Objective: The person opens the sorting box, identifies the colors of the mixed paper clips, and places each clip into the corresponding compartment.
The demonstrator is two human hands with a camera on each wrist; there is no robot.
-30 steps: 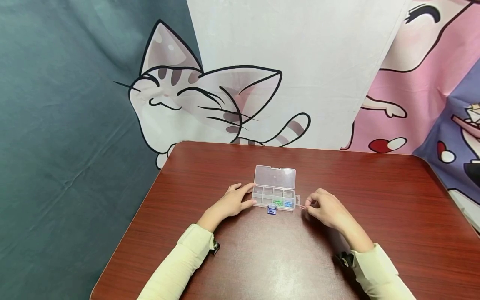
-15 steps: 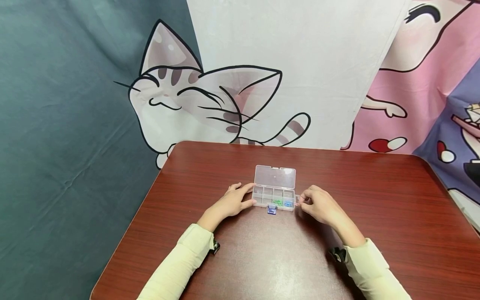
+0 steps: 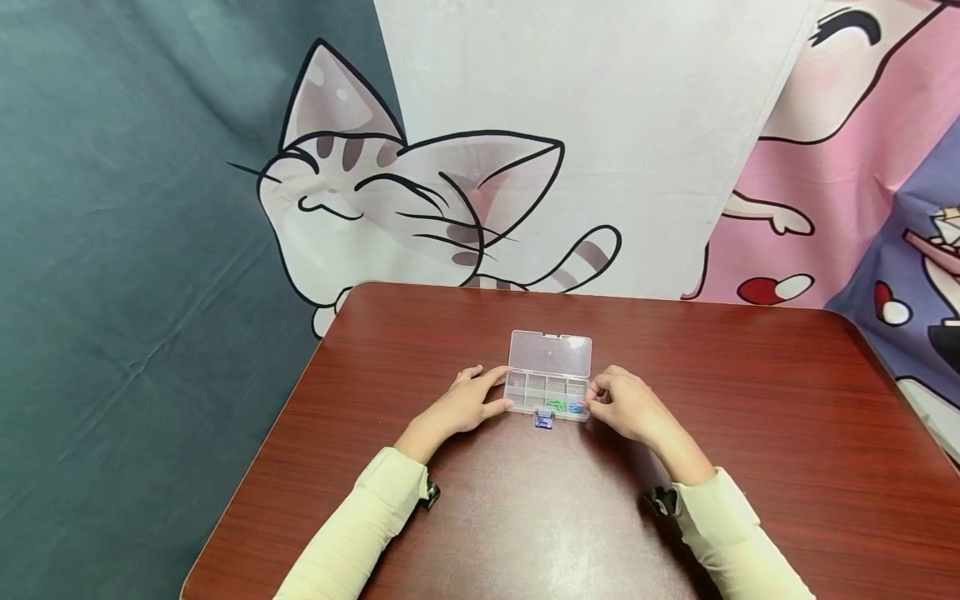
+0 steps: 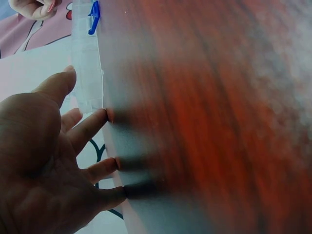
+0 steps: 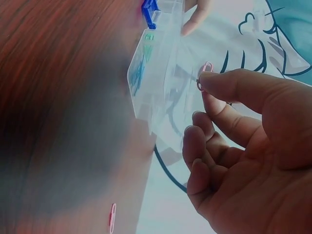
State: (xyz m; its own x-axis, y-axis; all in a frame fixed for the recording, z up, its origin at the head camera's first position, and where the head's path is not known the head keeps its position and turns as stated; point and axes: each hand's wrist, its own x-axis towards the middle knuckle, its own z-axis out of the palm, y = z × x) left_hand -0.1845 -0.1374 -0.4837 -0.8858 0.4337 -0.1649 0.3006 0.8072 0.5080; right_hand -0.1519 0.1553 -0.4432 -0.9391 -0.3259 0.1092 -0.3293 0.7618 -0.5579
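Observation:
A clear plastic compartment box (image 3: 548, 387) lies on the table with its lid (image 3: 551, 352) folded back and a blue latch (image 3: 543, 418) at its near side. Green clips (image 3: 555, 405) and blue clips (image 3: 576, 407) lie in its near compartments. My left hand (image 3: 487, 396) rests flat, fingers straight, with the thumb against the box's left end (image 4: 87, 73). My right hand (image 3: 600, 400) is at the box's right end and pinches a pink paper clip (image 5: 204, 73) between thumb and forefinger, just beside the box (image 5: 151, 73).
The box sits on a dark red wooden table (image 3: 750, 433). A second pink paper clip (image 5: 112, 218) lies on the table below my right hand. Cartoon cat cloths (image 3: 420, 200) hang behind the far edge.
My right hand has moved left with the pink clip, from a short way off to the box's right end. The left hand and the box have stayed put.

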